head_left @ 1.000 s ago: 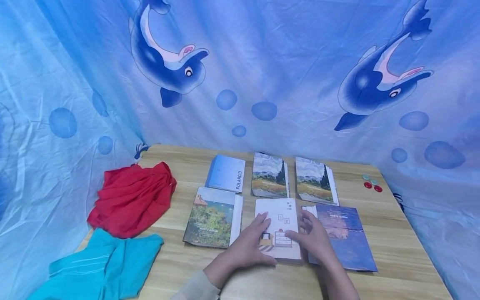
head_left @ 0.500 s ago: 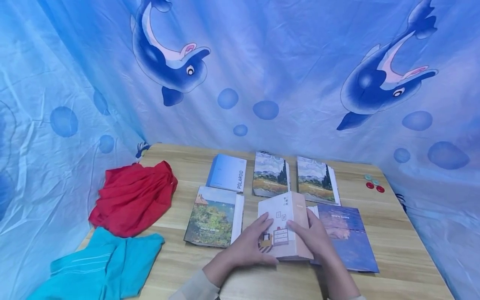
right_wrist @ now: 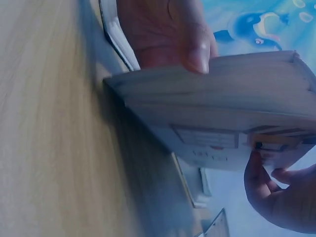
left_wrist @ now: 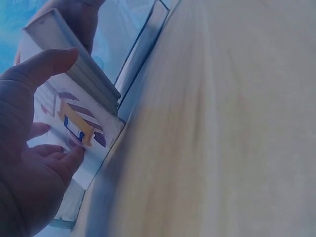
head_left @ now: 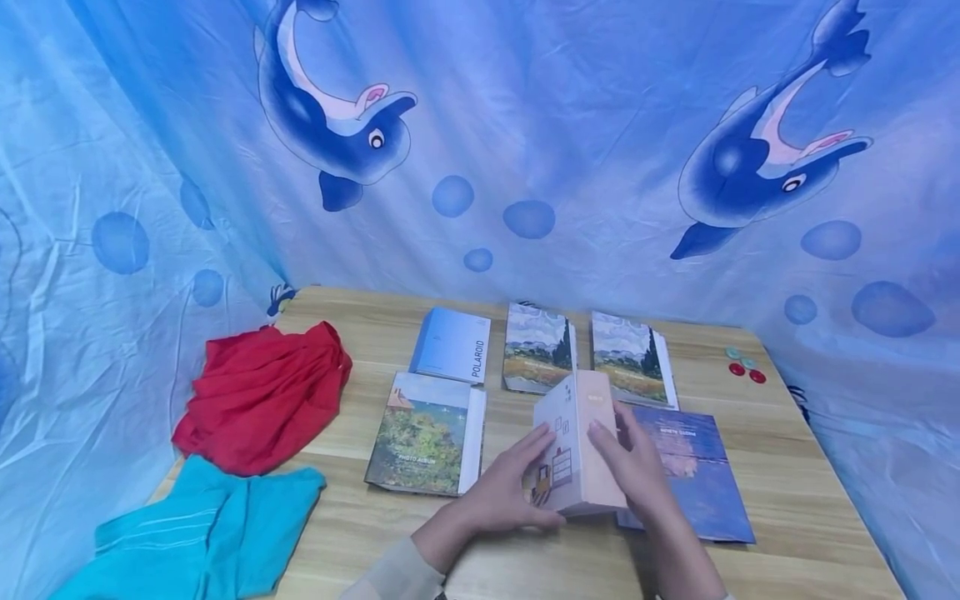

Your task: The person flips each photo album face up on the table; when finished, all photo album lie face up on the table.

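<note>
A thick white photo album (head_left: pixel 596 467) with a cover drawing of furniture and a pale spine stands tilted on its edge between the two hands in the head view. My left hand (head_left: pixel 498 487) has its fingertips against the front cover, its thumb at the near bottom edge. From the other side my right hand (head_left: pixel 637 471) grips it, thumb on the spine; its other fingers are mostly hidden behind. In the left wrist view the album's cover (left_wrist: pixel 96 160) leans close over the wood. The right wrist view shows the page-end side (right_wrist: pixel 222 91) under the right thumb.
A purple-blue photo album (head_left: pixel 708 492) lies right of the hands, a green garden-cover album (head_left: pixel 427 442) left. Behind are a blue POLAROID album (head_left: pixel 453 346) and two landscape-cover albums. Red cloth (head_left: pixel 266 396) and teal cloth (head_left: pixel 202 529) lie left; several small discs (head_left: pixel 746 367) sit far right.
The white photo album has gone from lying nearly flat to tilted up, its spine now turned into view. My right hand has taken hold of its spine side; my left stays at the cover.
</note>
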{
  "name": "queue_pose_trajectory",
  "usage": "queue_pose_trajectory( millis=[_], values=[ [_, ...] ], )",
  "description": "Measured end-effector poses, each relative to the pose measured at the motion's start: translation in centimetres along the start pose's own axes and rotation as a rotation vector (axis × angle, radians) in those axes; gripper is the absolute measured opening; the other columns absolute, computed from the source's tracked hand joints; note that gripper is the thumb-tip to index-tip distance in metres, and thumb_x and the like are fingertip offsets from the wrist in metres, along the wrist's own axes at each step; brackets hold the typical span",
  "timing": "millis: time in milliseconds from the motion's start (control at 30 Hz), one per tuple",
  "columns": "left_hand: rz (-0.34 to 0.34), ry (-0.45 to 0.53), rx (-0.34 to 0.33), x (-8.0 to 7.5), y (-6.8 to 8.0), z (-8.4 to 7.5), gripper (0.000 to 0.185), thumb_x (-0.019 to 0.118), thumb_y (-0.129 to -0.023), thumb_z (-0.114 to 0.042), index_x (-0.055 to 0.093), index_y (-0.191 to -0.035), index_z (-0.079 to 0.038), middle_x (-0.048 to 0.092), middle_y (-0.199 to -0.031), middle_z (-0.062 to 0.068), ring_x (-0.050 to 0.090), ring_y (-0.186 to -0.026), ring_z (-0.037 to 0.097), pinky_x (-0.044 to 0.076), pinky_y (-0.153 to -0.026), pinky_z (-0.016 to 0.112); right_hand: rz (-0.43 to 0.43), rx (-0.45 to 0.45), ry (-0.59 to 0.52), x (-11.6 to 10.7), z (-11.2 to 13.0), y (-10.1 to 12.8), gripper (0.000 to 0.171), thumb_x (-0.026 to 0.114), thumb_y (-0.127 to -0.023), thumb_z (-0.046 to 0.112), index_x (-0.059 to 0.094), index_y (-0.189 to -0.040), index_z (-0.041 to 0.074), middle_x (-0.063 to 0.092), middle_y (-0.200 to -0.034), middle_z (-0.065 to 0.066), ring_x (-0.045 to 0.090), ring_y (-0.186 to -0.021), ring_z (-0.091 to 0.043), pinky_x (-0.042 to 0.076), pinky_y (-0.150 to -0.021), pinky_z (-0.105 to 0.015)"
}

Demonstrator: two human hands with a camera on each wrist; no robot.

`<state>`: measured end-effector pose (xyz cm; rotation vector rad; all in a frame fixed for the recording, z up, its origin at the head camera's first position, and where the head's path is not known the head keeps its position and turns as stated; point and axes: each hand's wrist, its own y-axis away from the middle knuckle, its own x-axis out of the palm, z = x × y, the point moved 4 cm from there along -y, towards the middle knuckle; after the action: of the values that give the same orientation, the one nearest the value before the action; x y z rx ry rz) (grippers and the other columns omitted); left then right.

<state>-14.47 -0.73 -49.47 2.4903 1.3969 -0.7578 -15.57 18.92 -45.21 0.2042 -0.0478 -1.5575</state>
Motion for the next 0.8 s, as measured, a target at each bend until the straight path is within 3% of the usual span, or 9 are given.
queue_pose_trajectory(
  millis=[133, 300, 433, 667, 800],
  values=[
    [-0.026, 0.044, 0.055, 0.0, -0.3, -0.5, 0.113, 0.092, -0.070, -0.037, 0.026, -0.162, -0.025, 0.020, -0.166, -0.008, 0.027, -0.150, 0.022, 0.029, -0.119, 0.049, -0.001, -0.045, 0.006, 0.2, 0.9, 0.5, 0.058, 0.063, -0.102, 0.028, 0.038, -0.154, 0.021, 0.051, -0.141, -0.021, 0.066, -0.106, -0.036, 0.063, -0.067, -0.048],
    [-0.070, 0.180, 0.148, -0.2, -0.8, -1.5, 0.110, 0.092, -0.073, -0.025, 0.027, -0.161, -0.022, 0.024, -0.166, -0.003, 0.033, -0.148, 0.022, 0.039, -0.114, 0.038, 0.009, -0.161, 0.082, 0.7, 1.7, 0.9, 0.062, 0.064, -0.100, 0.024, 0.037, -0.156, 0.019, 0.049, -0.143, -0.017, 0.055, -0.118, -0.040, 0.063, -0.071, -0.040],
    [-0.133, 0.179, 0.201, -0.7, -0.7, -2.4, 0.107, 0.092, -0.073, -0.026, 0.030, -0.160, -0.025, 0.028, -0.165, -0.001, 0.035, -0.147, 0.022, 0.040, -0.113, 0.038, 0.008, -0.233, 0.151, 1.2, 2.0, 1.1, 0.062, 0.064, -0.100, 0.021, 0.038, -0.156, 0.016, 0.050, -0.143, -0.015, 0.054, -0.119, -0.037, 0.060, -0.079, -0.033],
    [-0.179, 0.235, 0.213, -1.8, 0.0, -3.0, 0.107, 0.092, -0.074, -0.026, 0.029, -0.160, -0.024, 0.025, -0.166, -0.006, 0.032, -0.148, 0.019, 0.040, -0.113, 0.036, 0.025, -0.301, 0.223, 2.2, 1.9, 1.2, 0.070, 0.070, -0.096, 0.022, 0.036, -0.157, 0.016, 0.054, -0.140, -0.015, 0.057, -0.118, -0.033, 0.052, -0.094, -0.042],
    [-0.203, 0.202, 0.211, -2.4, 0.4, -2.9, 0.109, 0.093, -0.074, -0.030, 0.028, -0.161, -0.023, 0.026, -0.165, -0.005, 0.033, -0.148, 0.019, 0.038, -0.115, 0.040, 0.044, -0.330, 0.250, 2.8, 1.6, 1.0, 0.072, 0.071, -0.094, 0.022, 0.036, -0.157, 0.014, 0.051, -0.144, -0.014, 0.056, -0.120, -0.031, 0.048, -0.100, -0.048]
  ],
)
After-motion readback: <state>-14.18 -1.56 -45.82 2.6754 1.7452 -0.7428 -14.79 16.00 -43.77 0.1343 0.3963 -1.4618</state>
